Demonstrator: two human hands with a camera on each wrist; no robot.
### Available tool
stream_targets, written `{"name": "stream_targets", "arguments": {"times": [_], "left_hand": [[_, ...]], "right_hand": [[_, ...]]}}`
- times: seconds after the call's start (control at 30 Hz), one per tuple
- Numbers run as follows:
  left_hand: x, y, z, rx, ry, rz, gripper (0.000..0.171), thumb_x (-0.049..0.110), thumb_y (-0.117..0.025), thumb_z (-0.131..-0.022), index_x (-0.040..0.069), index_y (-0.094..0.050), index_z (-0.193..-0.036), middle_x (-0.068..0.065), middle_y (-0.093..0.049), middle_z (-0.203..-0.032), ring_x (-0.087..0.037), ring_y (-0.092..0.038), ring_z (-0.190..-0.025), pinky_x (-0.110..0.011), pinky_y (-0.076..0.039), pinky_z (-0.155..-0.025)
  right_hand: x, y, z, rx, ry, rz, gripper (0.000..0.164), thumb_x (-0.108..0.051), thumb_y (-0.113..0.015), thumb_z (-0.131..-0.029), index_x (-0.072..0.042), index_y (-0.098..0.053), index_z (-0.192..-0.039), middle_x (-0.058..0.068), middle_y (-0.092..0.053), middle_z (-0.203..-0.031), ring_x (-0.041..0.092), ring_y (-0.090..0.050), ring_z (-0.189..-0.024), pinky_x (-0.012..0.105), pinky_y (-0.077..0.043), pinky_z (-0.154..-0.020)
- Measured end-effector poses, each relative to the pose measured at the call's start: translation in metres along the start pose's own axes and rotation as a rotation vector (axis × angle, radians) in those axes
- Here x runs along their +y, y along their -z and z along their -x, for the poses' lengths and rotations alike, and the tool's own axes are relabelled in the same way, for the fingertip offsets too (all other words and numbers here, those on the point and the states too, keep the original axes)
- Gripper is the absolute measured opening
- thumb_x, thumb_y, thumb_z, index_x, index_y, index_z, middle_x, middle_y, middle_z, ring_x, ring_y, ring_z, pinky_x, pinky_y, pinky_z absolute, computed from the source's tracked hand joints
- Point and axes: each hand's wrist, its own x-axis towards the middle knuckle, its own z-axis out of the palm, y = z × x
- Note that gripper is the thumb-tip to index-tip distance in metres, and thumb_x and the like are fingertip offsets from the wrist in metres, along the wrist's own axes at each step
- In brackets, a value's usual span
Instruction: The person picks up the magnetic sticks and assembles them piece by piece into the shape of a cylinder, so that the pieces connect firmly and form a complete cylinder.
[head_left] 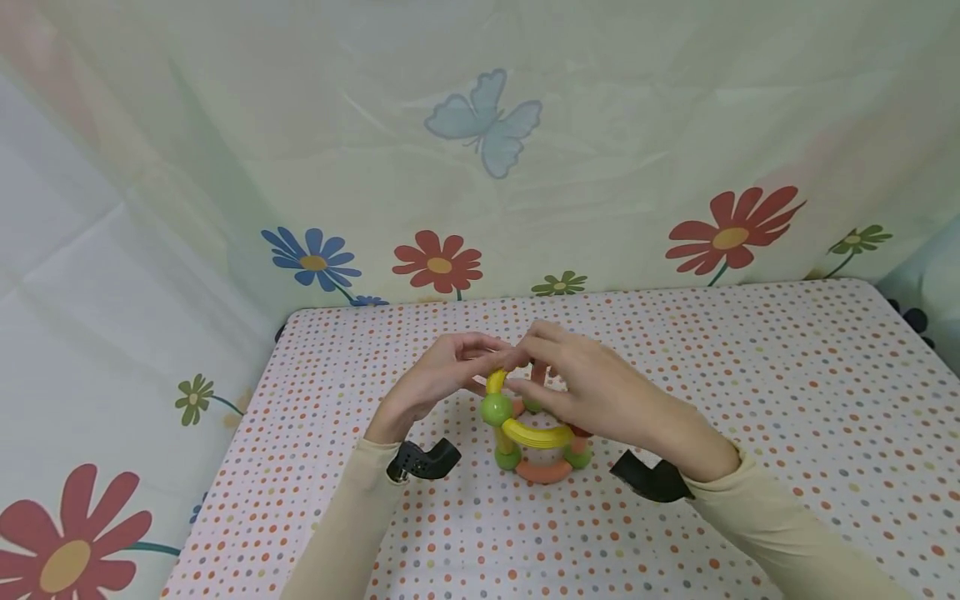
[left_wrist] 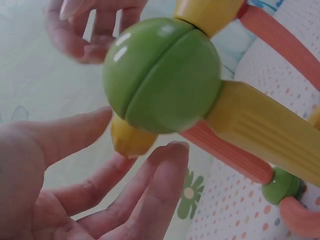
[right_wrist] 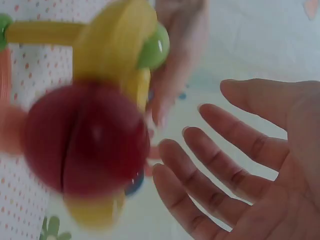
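Note:
A small frame of magnetic sticks and balls stands on the table, with a lower ring of coral curved sticks [head_left: 543, 473] and green balls. Yellow curved sticks [head_left: 537, 436] form its upper part, joined by a green ball [head_left: 496, 409] at the left and a red ball [right_wrist: 90, 140] at the right. My left hand [head_left: 431, 383] pinches a yellow curved stick [left_wrist: 131, 140] behind the green ball, thumb on one side and fingers on the other. Over the frame's right side, my right hand [head_left: 603, 387] has its fingers spread, apart from the red ball in the right wrist view.
A dotted cloth covers the table [head_left: 750, 375]. Behind it hangs a curtain [head_left: 600, 167] printed with flowers and a butterfly. Black camera mounts [head_left: 652, 479] sit on both wrists, close to the frame's sides.

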Motion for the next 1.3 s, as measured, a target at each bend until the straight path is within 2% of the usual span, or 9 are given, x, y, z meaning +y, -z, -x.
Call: {"name": "stream_targets", "arguments": {"times": [0.17, 0.3, 0.47, 0.6, 0.7, 0.83, 0.9, 1.07, 1.3], "left_hand": [[-0.013, -0.003, 0.006, 0.038, -0.063, -0.056, 0.035, 0.024, -0.055, -0.110, 0.000, -0.065, -0.134, -0.014, -0.071, -0.119, -0.022, -0.069, -0.103, -0.041, -0.061, -0.087], [-0.035, -0.005, 0.014, 0.045, -0.124, -0.214, 0.029, 0.010, -0.054, -0.108, 0.000, -0.064, -0.134, -0.014, -0.070, -0.120, -0.025, -0.068, -0.106, -0.043, -0.060, -0.091], [-0.067, -0.011, 0.027, -0.078, -0.142, -0.378, 0.041, -0.010, -0.065, -0.092, 0.001, -0.063, -0.131, -0.010, -0.066, -0.119, -0.024, -0.064, -0.108, -0.033, -0.057, -0.089], [-0.083, -0.021, 0.030, -0.147, -0.168, -0.370, 0.054, -0.004, -0.084, -0.083, 0.008, -0.064, -0.131, -0.003, -0.064, -0.113, -0.021, -0.064, -0.102, -0.028, -0.057, -0.085], [-0.088, -0.030, 0.028, -0.135, -0.211, -0.354, 0.063, 0.000, -0.091, -0.077, 0.011, -0.066, -0.133, 0.000, -0.063, -0.111, -0.017, -0.064, -0.096, -0.027, -0.058, -0.079], [-0.090, -0.038, 0.027, -0.093, -0.250, -0.375, 0.060, -0.002, -0.092, -0.075, 0.011, -0.069, -0.129, -0.001, -0.062, -0.110, -0.013, -0.064, -0.089, -0.025, -0.059, -0.073], [-0.091, -0.041, 0.027, -0.074, -0.245, -0.393, 0.064, -0.001, -0.093, -0.076, 0.012, -0.068, -0.133, 0.001, -0.062, -0.109, -0.012, -0.063, -0.088, -0.023, -0.058, -0.072], [-0.093, -0.045, 0.027, -0.039, -0.212, -0.432, 0.086, 0.003, -0.094, -0.076, 0.018, -0.055, -0.152, 0.006, -0.062, -0.108, -0.010, -0.061, -0.089, -0.022, -0.056, -0.075], [-0.091, -0.047, 0.026, -0.029, -0.209, -0.463, 0.086, 0.010, -0.095, -0.077, 0.019, -0.054, -0.152, 0.007, -0.062, -0.108, -0.008, -0.060, -0.087, -0.022, -0.054, -0.077]], "right_hand": [[0.019, 0.022, 0.018, 0.092, -0.063, -0.039, 0.014, -0.014, -0.074, -0.099, -0.011, -0.072, -0.113, 0.001, -0.066, -0.111, 0.018, -0.065, -0.096, 0.039, -0.057, -0.079], [0.041, 0.027, 0.042, 0.148, -0.126, -0.048, 0.020, -0.011, -0.076, -0.097, -0.010, -0.070, -0.116, 0.003, -0.068, -0.113, 0.017, -0.064, -0.095, 0.034, -0.058, -0.080], [0.069, 0.004, 0.070, 0.097, -0.220, -0.073, 0.029, -0.003, -0.081, -0.090, -0.005, -0.067, -0.116, 0.008, -0.066, -0.111, 0.017, -0.062, -0.092, 0.030, -0.057, -0.078], [0.083, -0.029, 0.081, -0.021, -0.294, -0.160, 0.040, -0.008, -0.086, -0.085, -0.003, -0.064, -0.119, 0.010, -0.064, -0.112, 0.018, -0.063, -0.093, 0.029, -0.058, -0.074], [0.088, -0.052, 0.085, -0.073, -0.307, -0.219, 0.047, -0.008, -0.090, -0.081, -0.003, -0.063, -0.119, 0.008, -0.062, -0.109, 0.017, -0.063, -0.089, 0.028, -0.058, -0.070], [0.090, -0.070, 0.083, -0.074, -0.278, -0.216, 0.038, -0.004, -0.092, -0.077, -0.011, -0.067, -0.105, 0.003, -0.058, -0.100, 0.013, -0.059, -0.081, 0.025, -0.056, -0.066], [0.091, -0.074, 0.081, -0.066, -0.272, -0.206, 0.034, -0.003, -0.092, -0.076, -0.015, -0.067, -0.097, 0.002, -0.057, -0.098, 0.012, -0.058, -0.079, 0.024, -0.055, -0.065], [0.091, -0.075, 0.077, -0.054, -0.248, -0.200, 0.035, 0.001, -0.093, -0.072, -0.014, -0.067, -0.092, 0.002, -0.056, -0.095, 0.011, -0.057, -0.076, 0.023, -0.054, -0.063], [0.087, -0.075, 0.075, -0.043, -0.270, -0.198, 0.035, 0.003, -0.094, -0.071, -0.013, -0.068, -0.090, 0.002, -0.057, -0.093, 0.011, -0.056, -0.076, 0.023, -0.054, -0.063]]}}
